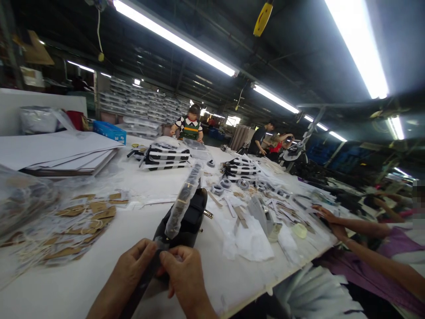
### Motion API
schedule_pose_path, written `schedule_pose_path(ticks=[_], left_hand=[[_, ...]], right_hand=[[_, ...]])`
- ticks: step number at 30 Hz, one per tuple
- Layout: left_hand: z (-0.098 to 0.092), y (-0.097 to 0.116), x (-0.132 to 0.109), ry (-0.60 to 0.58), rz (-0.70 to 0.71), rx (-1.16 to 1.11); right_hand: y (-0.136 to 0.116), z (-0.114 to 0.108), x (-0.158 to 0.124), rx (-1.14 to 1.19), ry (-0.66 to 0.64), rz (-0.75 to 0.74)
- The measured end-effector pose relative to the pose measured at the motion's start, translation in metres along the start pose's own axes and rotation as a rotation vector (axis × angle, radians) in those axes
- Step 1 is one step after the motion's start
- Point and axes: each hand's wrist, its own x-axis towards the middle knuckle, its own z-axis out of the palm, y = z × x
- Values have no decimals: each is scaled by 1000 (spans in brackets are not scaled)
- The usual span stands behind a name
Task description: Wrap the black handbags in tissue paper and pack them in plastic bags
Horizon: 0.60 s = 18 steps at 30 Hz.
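Note:
A black bag [195,212] with metal fittings lies on the white table in front of me. Across it runs a strap sleeved in clear plastic wrap [182,208], standing up and away from me. Its bare black strap [141,283] continues down toward me between my hands. My left hand [134,266] is closed, thumb and fingers pinching the strap near the lower end of the wrap. My right hand [184,274] pinches at the same spot from the right; its fingertips are partly hidden, and the strap edge or plastic lies between them.
Paper tags with strings [86,221] lie on the left, beside stacked white sheets [59,153] and a blue box [109,131]. Black-and-white striped bags [168,157], tape rolls [244,184], paper scraps and a tape dispenser [262,212] stand farther off. A co-worker's hands [327,217] are at right.

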Motion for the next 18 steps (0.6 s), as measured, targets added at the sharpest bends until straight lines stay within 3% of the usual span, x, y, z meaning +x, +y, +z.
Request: schedule_pose_path(ticks=[3,6,13,18], left_hand=[[4,3,-3,-88,-46,-141],[7,7,-6,-30,-82,-209],[5,12,-9,112,64,137],[-3,11,-9,20,69,128]], right_hand=[[1,-1,0,-9,-30,-4],[1,0,0,12,-34,8],[-1,4,4,26,15,-12],[1,6,5,28,65,-15]])
